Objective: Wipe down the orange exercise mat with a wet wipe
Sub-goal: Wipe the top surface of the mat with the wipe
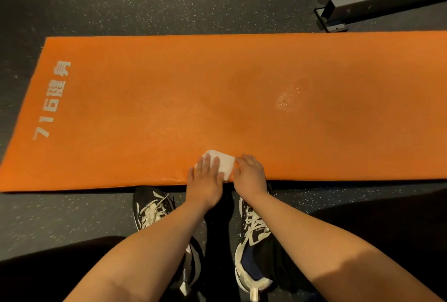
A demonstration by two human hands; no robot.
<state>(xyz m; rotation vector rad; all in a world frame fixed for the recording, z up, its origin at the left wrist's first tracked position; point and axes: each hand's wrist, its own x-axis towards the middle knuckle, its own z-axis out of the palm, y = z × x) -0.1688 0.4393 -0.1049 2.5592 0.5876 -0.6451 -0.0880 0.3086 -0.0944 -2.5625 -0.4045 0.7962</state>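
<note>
The orange exercise mat [169,98] lies flat across the dark speckled floor, with white lettering near its left end. A folded white wet wipe [223,162] lies on the mat close to its near edge. My left hand [205,176] presses flat on the left part of the wipe with straight fingers. My right hand [250,174] rests beside the wipe's right edge, its fingertips touching it. A pale shiny patch [286,101] shows on the mat right of centre.
My two black-and-white sneakers [154,207] [254,229] stand on the floor just short of the mat's near edge. A grey metal equipment frame [358,4] sits at the back right, beyond the mat's far edge.
</note>
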